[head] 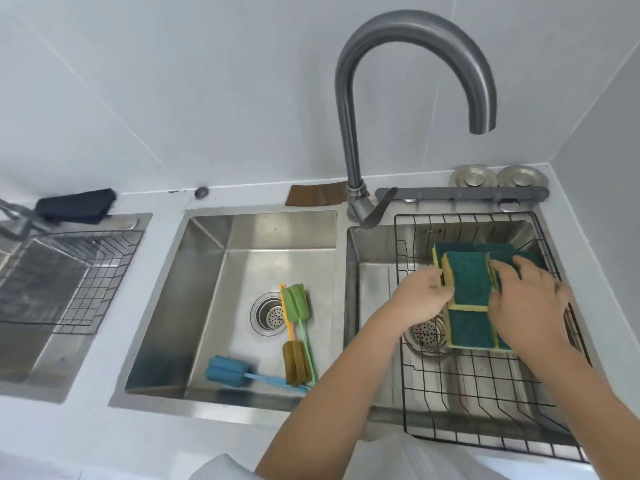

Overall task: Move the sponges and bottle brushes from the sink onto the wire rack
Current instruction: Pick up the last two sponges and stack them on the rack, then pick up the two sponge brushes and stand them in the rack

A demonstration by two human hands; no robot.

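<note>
Several green-and-yellow sponges (pixel 471 332) lie in the black wire rack (pixel 485 441) set over the right sink basin. My left hand (pixel 420 299) and my right hand (pixel 530 306) grip one sponge (pixel 469 282) from its two sides, just above the others. Three bottle brushes lie in the left basin (pixel 214 306) near its drain: a green one (pixel 296 303), a brown one with an orange handle (pixel 294 363) and a blue one (pixel 227 370).
A tall curved tap (pixel 349 133) rises between the basins, its spout over the rack. Another wire rack (pixel 59 278) sits in a sink at far left, with a dark cloth (pixel 76 206) behind it. Two metal plugs (pixel 498 176) stand at the back right.
</note>
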